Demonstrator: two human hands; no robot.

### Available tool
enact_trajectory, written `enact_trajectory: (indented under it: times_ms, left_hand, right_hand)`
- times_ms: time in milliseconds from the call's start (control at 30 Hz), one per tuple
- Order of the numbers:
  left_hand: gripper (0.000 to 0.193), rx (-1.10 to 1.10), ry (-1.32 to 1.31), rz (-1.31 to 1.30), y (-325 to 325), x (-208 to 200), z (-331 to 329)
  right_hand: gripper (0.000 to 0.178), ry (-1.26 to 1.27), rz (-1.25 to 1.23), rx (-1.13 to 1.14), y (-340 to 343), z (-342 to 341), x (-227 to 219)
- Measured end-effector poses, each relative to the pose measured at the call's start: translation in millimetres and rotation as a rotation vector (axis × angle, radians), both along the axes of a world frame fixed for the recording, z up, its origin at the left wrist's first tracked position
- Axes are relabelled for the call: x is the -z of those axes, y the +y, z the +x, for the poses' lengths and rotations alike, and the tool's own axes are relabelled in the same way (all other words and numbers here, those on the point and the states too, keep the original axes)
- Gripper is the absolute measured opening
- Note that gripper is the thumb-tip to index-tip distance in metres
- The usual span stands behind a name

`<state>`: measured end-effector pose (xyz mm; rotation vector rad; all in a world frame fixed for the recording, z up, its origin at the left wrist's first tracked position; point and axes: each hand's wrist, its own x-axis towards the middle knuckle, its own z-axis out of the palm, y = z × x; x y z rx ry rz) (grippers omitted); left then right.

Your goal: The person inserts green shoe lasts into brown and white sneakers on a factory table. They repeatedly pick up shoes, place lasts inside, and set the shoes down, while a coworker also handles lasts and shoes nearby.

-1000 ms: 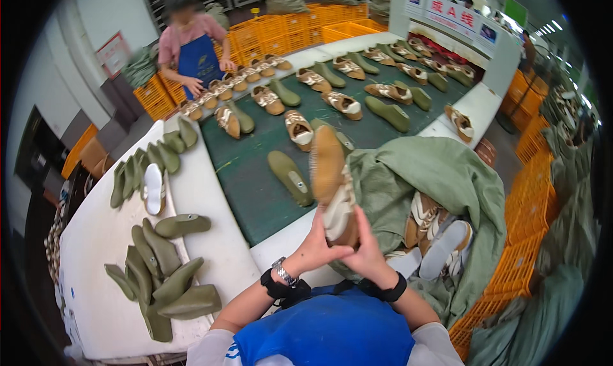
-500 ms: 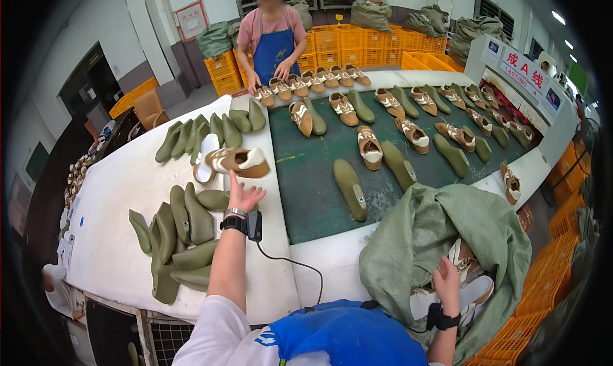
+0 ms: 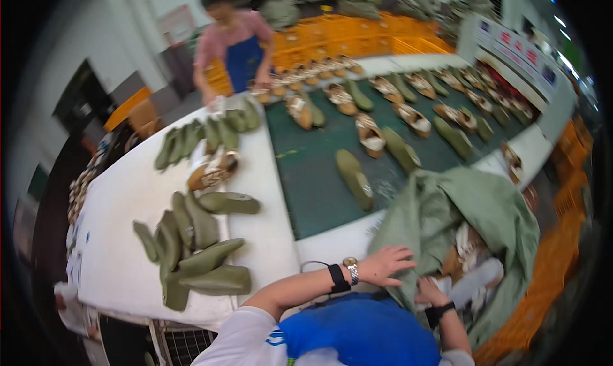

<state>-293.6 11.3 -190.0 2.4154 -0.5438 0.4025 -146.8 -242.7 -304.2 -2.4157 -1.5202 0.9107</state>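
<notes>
My left hand is open with its fingers spread, touching or just over the near-left side of a green woven sack. It holds nothing. My right hand is inside the sack's mouth, with fingers bent together by its left rim; blur hides what they grip. Deeper in the sack lie brown-and-white sneakers and a pale shoe sole. A brown-and-white sneaker rests on the white table, below a row of green shoe lasts.
A pile of green lasts lies nearer me on the table. Sneakers and lasts stand in rows on the green belt. Across the table a person in a blue apron reaches toward the lasts. Orange crates line the back.
My left hand has let go of the sneaker, left on the table, and swung right to the sack. My right hand has shifted left in the sack's mouth. The co-worker has moved left.
</notes>
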Motion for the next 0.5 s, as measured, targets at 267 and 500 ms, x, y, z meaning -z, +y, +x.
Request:
enact_trajectory:
  times_ms: [267,500]
  left_hand:
    - [0.034,-0.02,0.524,0.52,27.5,62.9,-10.9]
    - [0.034,-0.065,0.652,0.562,33.2,57.9,-23.5]
  right_hand:
    - [0.058,-0.084,0.034,-0.037,4.5,-39.7,-60.1]
    - [0.055,0.148,0.58,0.601,-33.9,19.7,-91.9]
